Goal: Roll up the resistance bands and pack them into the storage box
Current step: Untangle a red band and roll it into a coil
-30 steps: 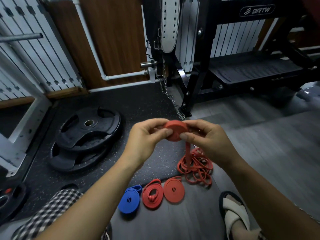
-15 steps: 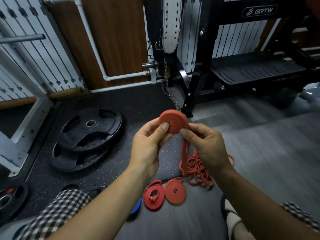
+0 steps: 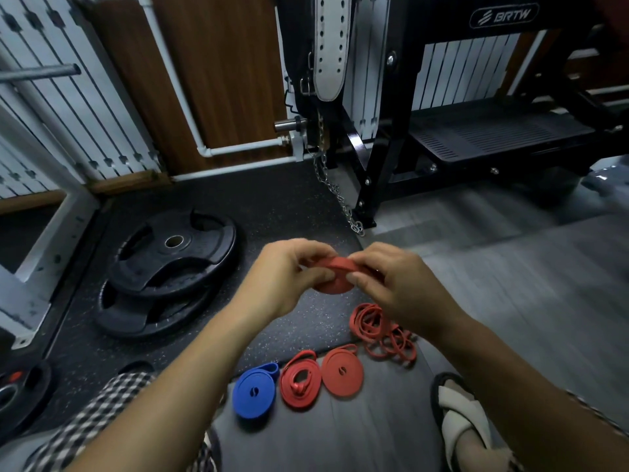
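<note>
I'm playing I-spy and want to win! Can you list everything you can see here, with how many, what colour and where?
band roll: 1, red, held between both hands
loose band heap: 1, red, floor below right hand
blue rolled band: 1, blue, floor, left of row
slack red coil: 1, red, floor, middle of row
tight red roll: 1, red, floor, right of row
weight plate stack: 2 plates, black, dark mat, left
chain: 1, silver, hanging onto mat
belt: 1, white, hanging, top
gym frame: 1, black, back right
sandal: 1, white straps, bottom right
left hand: 1, fingers pinch band roll
right hand: 1, fingers pinch band roll
</note>
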Action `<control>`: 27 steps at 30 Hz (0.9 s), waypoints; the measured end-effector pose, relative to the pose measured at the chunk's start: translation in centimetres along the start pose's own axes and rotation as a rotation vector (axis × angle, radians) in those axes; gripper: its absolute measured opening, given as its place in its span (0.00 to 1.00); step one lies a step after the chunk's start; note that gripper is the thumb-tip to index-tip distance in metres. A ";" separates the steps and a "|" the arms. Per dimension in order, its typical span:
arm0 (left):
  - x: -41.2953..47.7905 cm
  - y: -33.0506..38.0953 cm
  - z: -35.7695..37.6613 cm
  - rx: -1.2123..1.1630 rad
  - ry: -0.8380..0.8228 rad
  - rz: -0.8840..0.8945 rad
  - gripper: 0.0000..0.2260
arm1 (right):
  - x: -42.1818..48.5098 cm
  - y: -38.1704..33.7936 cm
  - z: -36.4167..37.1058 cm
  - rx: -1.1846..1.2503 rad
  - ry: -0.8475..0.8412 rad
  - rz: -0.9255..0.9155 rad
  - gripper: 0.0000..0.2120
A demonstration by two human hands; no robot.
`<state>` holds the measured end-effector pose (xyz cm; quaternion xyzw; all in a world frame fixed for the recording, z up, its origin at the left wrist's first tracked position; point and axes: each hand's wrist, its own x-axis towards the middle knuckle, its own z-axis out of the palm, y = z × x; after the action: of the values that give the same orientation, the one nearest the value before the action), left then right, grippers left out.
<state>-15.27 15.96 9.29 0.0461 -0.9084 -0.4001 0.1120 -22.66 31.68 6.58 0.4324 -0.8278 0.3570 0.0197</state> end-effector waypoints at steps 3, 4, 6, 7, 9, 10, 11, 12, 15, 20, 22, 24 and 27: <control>0.0 0.4 -0.2 -0.222 0.097 -0.030 0.10 | 0.0 -0.3 -0.5 0.280 0.089 0.087 0.10; 0.0 0.6 -0.2 -0.345 0.123 -0.061 0.10 | 0.1 -0.3 -0.7 0.358 0.104 0.121 0.09; -0.1 0.7 0.0 -0.577 0.152 -0.122 0.11 | 0.1 -0.4 -0.9 0.487 0.100 0.181 0.10; -0.1 0.7 0.3 -0.667 0.159 -0.156 0.11 | 0.1 -0.6 -1.0 0.575 0.102 0.213 0.10; -0.1 0.6 0.7 -0.836 0.161 -0.220 0.10 | 0.1 -0.8 -0.8 0.756 0.130 0.267 0.11; -0.1 0.6 0.9 -0.922 0.157 -0.250 0.10 | 0.0 -0.9 -0.6 0.813 0.143 0.284 0.11; -0.2 0.5 1.1 -1.001 0.148 -0.286 0.11 | 0.0 -0.9 -0.4 0.858 0.153 0.298 0.12; -0.2 0.5 1.3 -1.070 0.131 -0.317 0.11 | 0.1 -0.8 -0.4 0.905 0.158 0.313 0.11; -0.3 0.4 1.5 -1.169 0.056 -0.363 0.11 | 0.2 -0.6 -0.7 0.946 0.143 0.313 0.09; -0.1 0.1 0.0 -0.260 -0.005 -0.074 0.16 | -0.2 -0.1 -1.6 0.208 0.054 0.167 0.10; -0.1 0.1 0.1 -0.146 -0.002 -0.020 0.13 | -0.1 -0.3 -1.6 0.118 0.041 0.141 0.11; -0.2 0.3 0.5 -0.227 0.065 -0.039 0.10 | 0.0 -0.5 -1.6 0.277 0.044 0.156 0.10; -0.2 0.5 0.8 -0.644 0.156 -0.160 0.11 | 0.4 -0.3 -2.0 0.709 0.062 0.243 0.12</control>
<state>-15.27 16.93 9.11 0.1101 -0.7176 -0.6692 0.1584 -23.24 32.52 8.38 0.3000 -0.6972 0.6340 -0.1485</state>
